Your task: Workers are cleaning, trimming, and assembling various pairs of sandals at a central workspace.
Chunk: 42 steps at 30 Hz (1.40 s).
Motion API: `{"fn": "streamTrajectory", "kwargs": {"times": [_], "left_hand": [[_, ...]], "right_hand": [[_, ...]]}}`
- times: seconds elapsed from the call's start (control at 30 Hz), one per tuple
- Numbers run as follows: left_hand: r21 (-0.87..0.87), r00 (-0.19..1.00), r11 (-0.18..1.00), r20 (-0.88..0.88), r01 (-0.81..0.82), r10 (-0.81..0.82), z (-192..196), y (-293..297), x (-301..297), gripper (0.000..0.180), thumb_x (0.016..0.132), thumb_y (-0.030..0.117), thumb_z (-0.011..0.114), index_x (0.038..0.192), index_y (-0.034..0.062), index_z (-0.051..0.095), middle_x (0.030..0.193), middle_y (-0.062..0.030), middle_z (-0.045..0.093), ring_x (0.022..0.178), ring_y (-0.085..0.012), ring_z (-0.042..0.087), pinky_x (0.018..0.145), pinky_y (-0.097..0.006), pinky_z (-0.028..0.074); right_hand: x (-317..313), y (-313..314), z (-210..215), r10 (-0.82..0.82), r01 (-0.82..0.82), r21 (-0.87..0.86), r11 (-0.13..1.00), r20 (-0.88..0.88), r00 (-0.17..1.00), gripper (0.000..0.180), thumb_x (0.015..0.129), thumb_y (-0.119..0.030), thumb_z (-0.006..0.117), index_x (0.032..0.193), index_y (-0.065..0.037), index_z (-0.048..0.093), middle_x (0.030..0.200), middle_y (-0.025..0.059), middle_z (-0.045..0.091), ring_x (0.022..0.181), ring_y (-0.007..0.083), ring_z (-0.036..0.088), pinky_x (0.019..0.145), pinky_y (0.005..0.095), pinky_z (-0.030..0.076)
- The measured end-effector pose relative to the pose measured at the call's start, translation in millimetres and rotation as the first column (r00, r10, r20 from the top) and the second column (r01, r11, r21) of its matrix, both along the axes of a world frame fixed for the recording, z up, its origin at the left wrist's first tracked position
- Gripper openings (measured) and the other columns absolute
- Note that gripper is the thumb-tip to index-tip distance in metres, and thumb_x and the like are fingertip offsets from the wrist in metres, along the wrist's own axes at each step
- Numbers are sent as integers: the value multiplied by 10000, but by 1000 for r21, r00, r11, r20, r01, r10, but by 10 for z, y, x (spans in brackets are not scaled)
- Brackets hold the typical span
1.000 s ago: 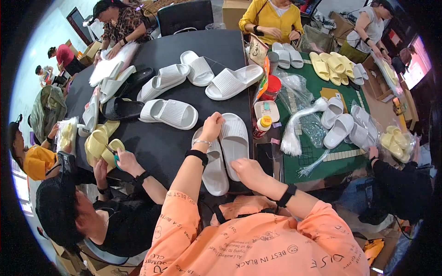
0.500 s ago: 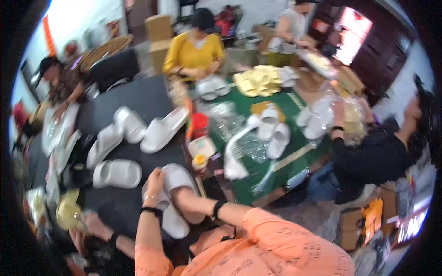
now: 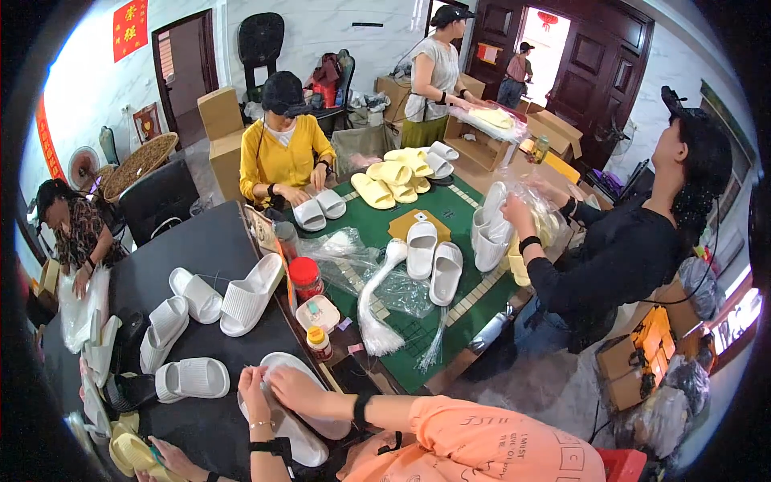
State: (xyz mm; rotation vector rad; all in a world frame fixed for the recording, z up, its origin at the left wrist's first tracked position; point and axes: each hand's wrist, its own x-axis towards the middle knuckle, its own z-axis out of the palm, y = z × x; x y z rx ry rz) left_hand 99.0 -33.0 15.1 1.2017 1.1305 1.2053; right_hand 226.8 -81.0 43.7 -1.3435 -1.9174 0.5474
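A pair of white slippers lies side by side on the black tabletop in front of me, with the heels toward me. Over their straps my left hand and my right hand meet, fingers bent and pinched together. Whatever they pinch is too small or hidden to tell. The right hand partly covers the right slipper. Just beyond, several other white slippers lie loose, one larger white slipper near the table's edge.
A red-lidded jar and yellow-capped bottle stand right of the slippers. White plastic strands lie on the green tabletop. A co-worker's hand is near yellow slippers at lower left. Other people work around the tables.
My right hand has come up from inside the right slipper to meet my left hand at the straps. The view has steadied and tilted, and the person in black now sits more upright.
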Motion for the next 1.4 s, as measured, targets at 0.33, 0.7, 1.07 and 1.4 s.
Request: {"fn": "streamTrajectory", "kwargs": {"times": [0.33,0.7,1.07,1.4], "left_hand": [[-67,940,998,340,-13,35,-246,-6,-224,111,874,106,467,796,41,512,743,-36,566,667,-99,513,650,-228,409],[-116,936,972,266,-205,229,-207,-52,-143,110,870,154,503,899,51,529,767,14,512,589,-26,420,528,-172,342],[-118,955,963,146,-242,258,-235,-75,-120,100,865,164,518,858,71,553,636,68,476,509,-1,327,451,-166,244],[-102,977,973,11,-209,211,-116,-109,-58,111,856,167,519,850,67,567,658,71,466,527,-4,331,461,-161,235]], "right_hand": [[-428,520,-632,-51,-71,-229,971,-488,871,129,793,-73,480,916,-35,490,802,170,608,749,306,592,620,368,449],[-248,530,-545,-162,-90,-394,915,-563,810,155,798,-172,525,762,-22,532,654,119,583,631,250,579,556,358,414],[-288,436,-446,-153,28,-314,949,-382,911,179,834,-222,484,820,-51,536,748,143,592,707,313,576,603,374,426],[-258,483,-561,-74,-42,-291,956,-376,923,175,824,-218,475,844,-52,529,760,170,586,732,337,566,617,406,421]]}}
